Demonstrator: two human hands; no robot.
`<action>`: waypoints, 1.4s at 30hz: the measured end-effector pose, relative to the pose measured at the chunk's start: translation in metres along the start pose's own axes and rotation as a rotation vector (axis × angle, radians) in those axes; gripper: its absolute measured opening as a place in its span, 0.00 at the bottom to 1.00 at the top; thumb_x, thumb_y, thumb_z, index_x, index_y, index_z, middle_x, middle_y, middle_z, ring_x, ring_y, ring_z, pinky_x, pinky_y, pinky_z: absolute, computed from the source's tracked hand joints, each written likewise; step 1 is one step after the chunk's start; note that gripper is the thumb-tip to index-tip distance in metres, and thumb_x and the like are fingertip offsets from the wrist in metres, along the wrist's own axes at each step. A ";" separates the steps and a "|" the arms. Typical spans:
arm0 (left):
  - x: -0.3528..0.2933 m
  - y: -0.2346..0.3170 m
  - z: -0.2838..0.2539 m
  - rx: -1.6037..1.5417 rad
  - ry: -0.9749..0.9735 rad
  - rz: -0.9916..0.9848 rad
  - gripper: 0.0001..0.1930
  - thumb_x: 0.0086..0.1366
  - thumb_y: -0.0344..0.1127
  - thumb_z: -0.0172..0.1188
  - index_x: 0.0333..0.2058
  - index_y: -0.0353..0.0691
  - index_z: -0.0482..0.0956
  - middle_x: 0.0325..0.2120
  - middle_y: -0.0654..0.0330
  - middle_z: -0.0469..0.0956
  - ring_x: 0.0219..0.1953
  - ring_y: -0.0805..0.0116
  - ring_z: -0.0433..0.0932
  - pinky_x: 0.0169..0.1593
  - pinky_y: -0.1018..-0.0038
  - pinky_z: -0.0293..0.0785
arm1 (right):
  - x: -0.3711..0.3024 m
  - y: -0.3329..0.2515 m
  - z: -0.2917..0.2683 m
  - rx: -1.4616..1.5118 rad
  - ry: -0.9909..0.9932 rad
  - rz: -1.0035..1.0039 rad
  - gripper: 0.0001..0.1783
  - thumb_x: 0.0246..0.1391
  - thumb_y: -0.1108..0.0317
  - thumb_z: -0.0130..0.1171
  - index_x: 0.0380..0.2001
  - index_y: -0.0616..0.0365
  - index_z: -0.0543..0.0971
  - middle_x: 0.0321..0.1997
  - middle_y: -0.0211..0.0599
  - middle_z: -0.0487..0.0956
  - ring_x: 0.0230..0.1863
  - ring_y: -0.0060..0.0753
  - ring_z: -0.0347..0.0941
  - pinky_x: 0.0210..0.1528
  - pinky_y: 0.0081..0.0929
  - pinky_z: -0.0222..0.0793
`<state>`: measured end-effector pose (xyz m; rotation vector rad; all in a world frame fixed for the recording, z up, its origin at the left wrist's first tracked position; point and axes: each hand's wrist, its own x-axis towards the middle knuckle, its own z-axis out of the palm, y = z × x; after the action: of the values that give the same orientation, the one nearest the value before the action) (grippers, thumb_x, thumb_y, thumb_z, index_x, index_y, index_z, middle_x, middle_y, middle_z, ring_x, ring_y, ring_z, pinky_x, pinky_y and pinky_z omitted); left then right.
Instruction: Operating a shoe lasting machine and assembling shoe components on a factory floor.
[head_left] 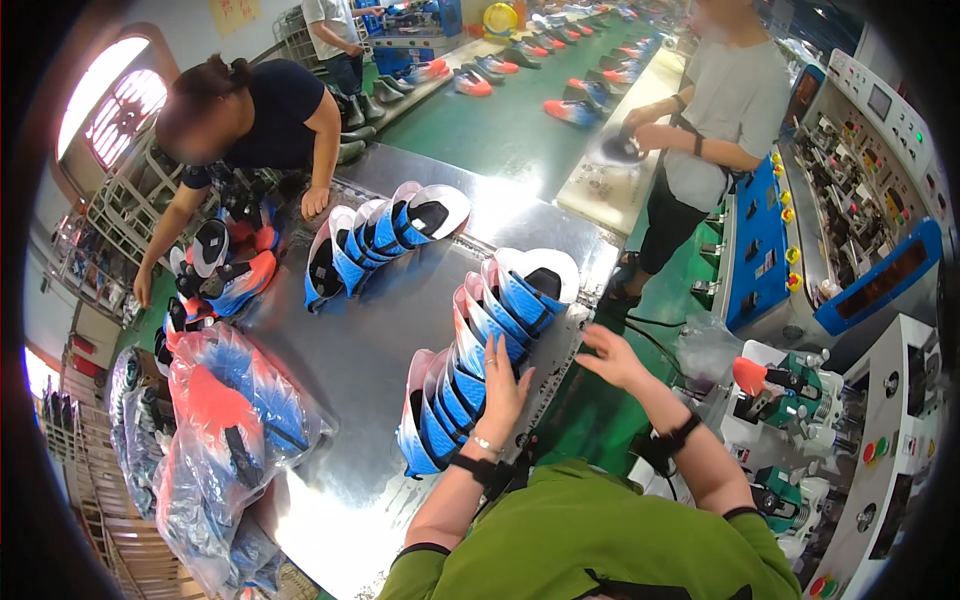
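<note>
The green floor (510,135) spreads behind the metal table (345,350), which fills the middle. At the right stands a grey and blue machine (755,250). Across the table, at its left corner, a co-worker in a dark top (280,105) leans over with one hand on the surface; another in a pale shirt (745,95) stands beyond the right edge, a dark shoe piece at the hands.

A clear bag (215,410) of orange and blue uppers lies along the table's left side. The near row (480,335), blue uppers with pale pink linings nested one into the next, runs slantwise near the table's right edge, its far end toward the upper right. The far row (375,245), similar and shorter, lies well apart, farther up and to the left.

The left hand (507,392) is flat, fingers straight and thumb slightly apart, laid over the right side of the near row around its middle; whether it presses there, I cannot tell. The right hand (612,358) is wide, fingers spread and gripping nothing, just right of the row's far end and apart from it. Each wrist wears a black strap (485,470); the left also has a thin bracelet (487,444).
</note>
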<state>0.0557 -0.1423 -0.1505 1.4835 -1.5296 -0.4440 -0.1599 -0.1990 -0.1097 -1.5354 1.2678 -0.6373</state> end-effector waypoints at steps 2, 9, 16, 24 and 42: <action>0.018 0.004 -0.001 0.276 -0.087 -0.053 0.43 0.44 0.34 0.66 0.57 0.35 0.52 0.58 0.41 0.48 0.61 0.47 0.47 0.58 0.54 0.50 | 0.055 0.000 0.003 -0.173 0.050 -0.101 0.45 0.36 0.55 0.67 0.53 0.70 0.59 0.54 0.55 0.66 0.57 0.44 0.61 0.56 0.30 0.59; 0.023 -0.032 -0.017 0.485 -0.237 -0.406 0.51 0.34 0.45 0.70 0.58 0.36 0.52 0.59 0.52 0.53 0.62 0.42 0.42 0.58 0.41 0.37 | 0.158 -0.009 0.047 -0.552 -0.330 0.067 0.40 0.23 0.40 0.69 0.33 0.66 0.77 0.31 0.47 0.78 0.32 0.35 0.75 0.37 0.28 0.68; -0.002 -0.055 -0.030 0.429 -0.225 -0.185 0.48 0.28 0.45 0.71 0.52 0.34 0.63 0.53 0.54 0.62 0.58 0.41 0.48 0.59 0.48 0.41 | 0.129 0.068 0.140 -0.282 -0.233 -0.028 0.62 0.18 0.36 0.69 0.48 0.78 0.60 0.48 0.60 0.69 0.52 0.50 0.66 0.51 0.34 0.62; 0.006 -0.026 -0.032 0.475 -0.210 -0.247 0.48 0.33 0.58 0.68 0.51 0.34 0.64 0.53 0.49 0.61 0.58 0.38 0.49 0.56 0.43 0.41 | 0.116 0.016 0.098 -0.180 -0.206 -0.131 0.45 0.23 0.41 0.69 0.44 0.59 0.71 0.42 0.47 0.75 0.44 0.44 0.72 0.46 0.32 0.65; 0.155 0.142 0.063 -0.305 -0.546 0.056 0.19 0.55 0.39 0.58 0.43 0.33 0.72 0.40 0.48 0.74 0.41 0.55 0.75 0.46 0.68 0.68 | -0.004 0.005 -0.163 0.493 -0.626 0.258 0.38 0.37 0.57 0.69 0.50 0.66 0.66 0.45 0.33 0.73 0.45 0.23 0.67 0.52 0.22 0.61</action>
<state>-0.0527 -0.2767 -0.0157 1.1259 -1.8124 -1.0640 -0.3033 -0.2536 -0.0549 -1.0172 0.7355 -0.2364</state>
